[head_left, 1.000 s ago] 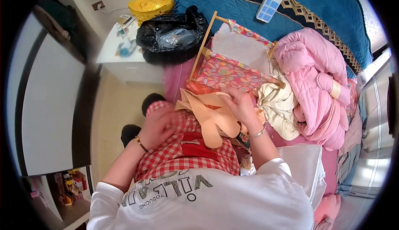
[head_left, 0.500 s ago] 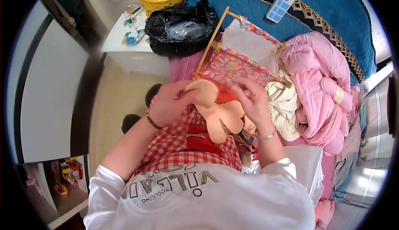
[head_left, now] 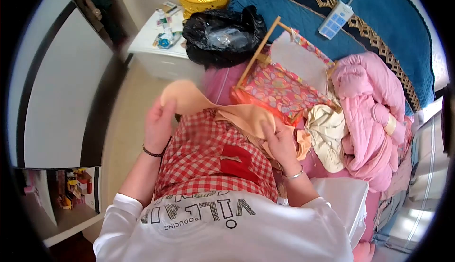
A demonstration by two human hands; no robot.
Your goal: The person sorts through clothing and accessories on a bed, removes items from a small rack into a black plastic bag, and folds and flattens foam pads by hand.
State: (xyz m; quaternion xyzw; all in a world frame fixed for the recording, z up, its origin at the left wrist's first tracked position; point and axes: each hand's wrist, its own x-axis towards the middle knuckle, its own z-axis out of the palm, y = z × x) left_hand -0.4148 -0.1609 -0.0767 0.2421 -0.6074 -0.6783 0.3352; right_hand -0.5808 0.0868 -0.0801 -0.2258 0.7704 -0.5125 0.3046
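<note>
A flat, soft-looking peach piece [head_left: 184,97] with a rounded end is pinched between the thumb and fingers of my left hand [head_left: 159,122]. It slants down to the right, over my red-and-white checked apron [head_left: 189,148]. My right hand [head_left: 280,141] grips a folded, peach-coloured piece [head_left: 249,118] near its right end, thumb on top. Whether both hands hold one continuous piece or two overlapping ones, I cannot tell. More peach material [head_left: 303,143] shows just right of my right hand.
Beyond my hands are a wooden-framed basket with flowered fabric [head_left: 279,84] and a black plastic bag [head_left: 222,34]. Pink bedding [head_left: 367,120] and cream cloth [head_left: 326,136] lie to the right. A power strip [head_left: 335,20] rests on the blue headboard. A white bedside table [head_left: 147,39] stands at far left.
My left hand has moved left, drawing the rounded peach end outward. My right hand has come down from open fingers above the pieces and closed on the peach material. The view has shifted slightly.
</note>
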